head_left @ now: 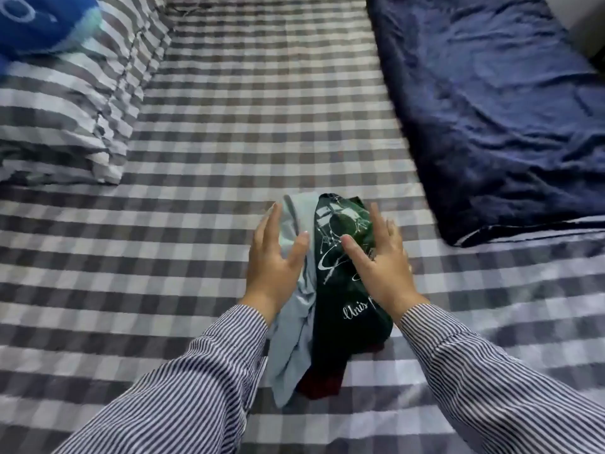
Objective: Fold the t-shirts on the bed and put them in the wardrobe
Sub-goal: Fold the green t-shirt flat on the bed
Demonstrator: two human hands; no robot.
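Hands frame the bundle of t-shirts (330,273) on the bed (229,126): my left hand (275,257) at 9 o'clock, my right hand (383,260) at 3 o'clock. Fingers of both are spread and straight, touching cloth.

T-shirts (330,290) bundled on bed (229,158) centre, left hand (273,257) and right hand (379,260) flanking them, pillow (65,119) far left, cushion (39,21) behind pillow, blanket (497,109) far right
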